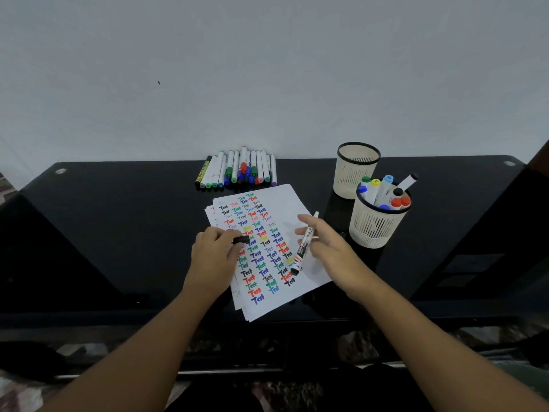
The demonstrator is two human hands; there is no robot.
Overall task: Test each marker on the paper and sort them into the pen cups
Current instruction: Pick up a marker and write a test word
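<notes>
The right hand (329, 248) kept a loose grip on a white marker (303, 247), pinching its barrel between thumb and fingers with the forefinger stretched out; the uncapped dark tip pointed down at the paper (285, 209), close to the lowest words. The left hand (214, 257) rested on the sheet's left side and its grip pinched a small black cap (241, 239) at the fingertips. The paper, a small stack lying askew, carried columns of the same short word in black, red, green, blue and yellow. Beyond its far edge a row of capped markers (237, 169) lay side by side against the wall on the black surface (118, 209). To the right stood two cream mesh pen cups: the near cup (377, 227) held several markers with coloured caps, and the far cup (355, 171), just behind it, showed nothing inside.
</notes>
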